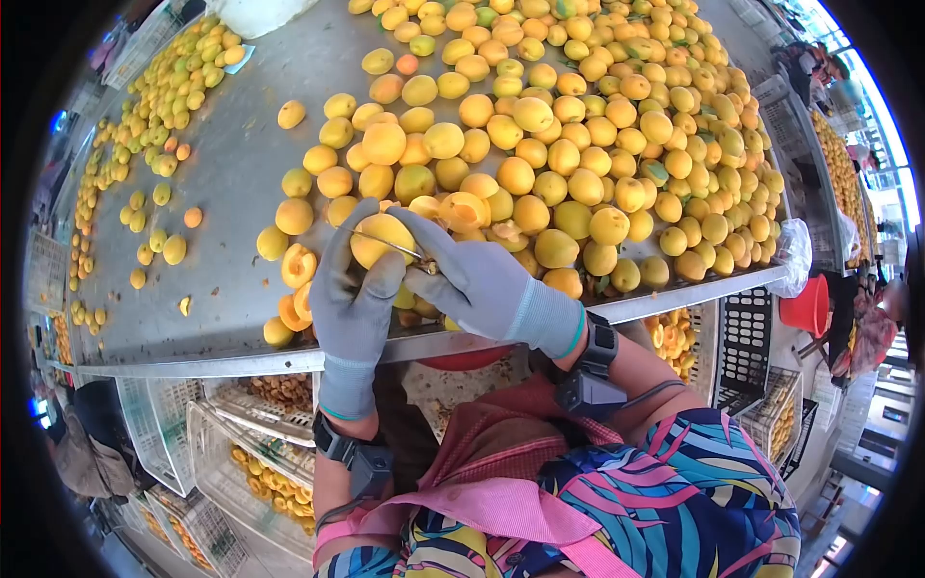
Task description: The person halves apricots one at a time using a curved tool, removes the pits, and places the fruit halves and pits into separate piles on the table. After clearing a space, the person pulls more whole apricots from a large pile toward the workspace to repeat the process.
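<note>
In gloved fingers, my left hand (349,303) grips a yellow apricot (378,252) just above the near edge of the metal table (231,260). My right hand (482,289), also gloved, is closed on a small knife (427,265), whose thin blade lies across the apricot's face. How deep the blade sits cannot be told. Cut apricot halves (299,266) rest beside my left hand, and another opened apricot (463,210) lies just beyond my right hand. A large heap of whole apricots (578,144) spreads behind both hands.
Greener apricots (178,77) lie at the table's far left. Below the edge stand white crates (207,424), one with apricot halves (275,486). A black crate (745,337), a red bucket (805,306) and a plastic bag (794,255) are on the right. People are at the sides.
</note>
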Demonstrator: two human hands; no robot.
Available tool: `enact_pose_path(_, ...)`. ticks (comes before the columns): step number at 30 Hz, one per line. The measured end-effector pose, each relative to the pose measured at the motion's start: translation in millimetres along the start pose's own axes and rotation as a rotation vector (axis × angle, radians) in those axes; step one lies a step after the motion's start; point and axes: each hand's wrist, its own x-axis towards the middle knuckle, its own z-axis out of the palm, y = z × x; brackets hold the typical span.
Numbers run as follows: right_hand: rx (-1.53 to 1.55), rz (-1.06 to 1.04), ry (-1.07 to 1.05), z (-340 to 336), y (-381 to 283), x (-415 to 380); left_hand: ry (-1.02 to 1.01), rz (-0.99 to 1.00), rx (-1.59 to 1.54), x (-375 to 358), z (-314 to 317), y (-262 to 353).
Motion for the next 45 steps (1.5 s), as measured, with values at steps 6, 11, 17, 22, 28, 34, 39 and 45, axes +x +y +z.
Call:
enact_pose_path(6,-0.023,-0.018,0.037,4,1,1,0.022,-0.270,-0.313,-4,-1,-8)
enact_pose_path(11,-0.005,0.056,-0.062,-2,-8,-1,-0.008,-0.151,-0.229,-8,-2,-3)
enact_pose_path(17,-0.044,0.044,-0.054,3,-5,1,-0.034,-0.066,-0.076,-1,-5,-4)
enact_pose_path(22,0.061,0.030,0.015,7,-10,-2,-0.012,-0.043,-0.140,0,-4,-5)
enact_pose_path(28,0.073,-0.013,0.012,8,-6,1,0.017,-0.147,-0.184,-2,-5,-4)
enact_pose_path(34,0.025,-0.083,-0.041,1,0,-3,0.001,-0.148,-0.169,-9,-4,-3)
enact_pose_path(39,0.087,0.049,-0.101,-20,-3,-1,-0.070,-0.331,-0.052,-16,-8,0)
enact_pose_path(45,0.266,0.039,0.048,-17,-1,6,-0.084,-0.268,-0.262,-9,1,6)
